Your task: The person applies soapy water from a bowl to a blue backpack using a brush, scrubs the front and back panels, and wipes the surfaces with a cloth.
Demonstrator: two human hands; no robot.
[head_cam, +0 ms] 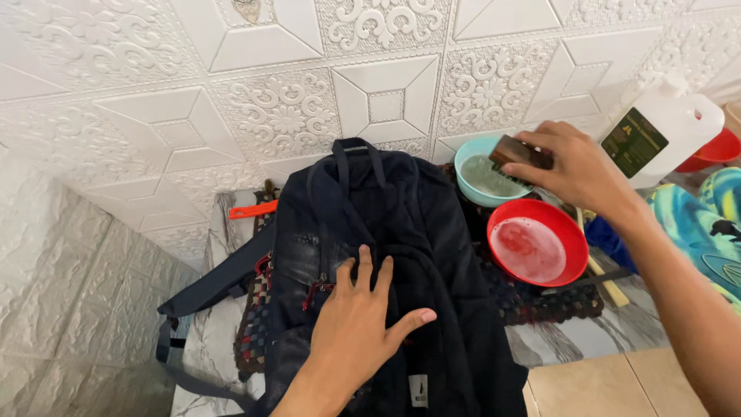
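— What lies nearest to us?

— Our left hand [363, 324], pressed flat on the dark navy backpack [386, 255], fingers spread apart and the thumb out to the right. It grips nothing; the palm just rests on the front panel.

— And the backpack itself?

— We see it lying on a patterned mat [540, 301] over a marbled surface [587, 340], its top handle toward the wall. A strap [208, 289] trails off to the left, and a small pale label [418, 390] sits low on the front. The fabric near the red zipper pull [312, 292] looks wet.

— What is beyond, on the right?

— A red bowl [538, 241] with pinkish sudsy water sits just beside the backpack. Behind it stands a light blue bowl [486, 171] of cloudy water. Our right hand [575, 166] hovers over that blue bowl, fingers clamped on a dark brown scrub brush [519, 153].

— Anything farther out?

— A white plastic jug [664, 127] with a dark label stands past our right hand, a red basin [714, 148] behind it. An orange tool handle [252, 209] lies left of the backpack, near the embossed white wall panels [285, 116].
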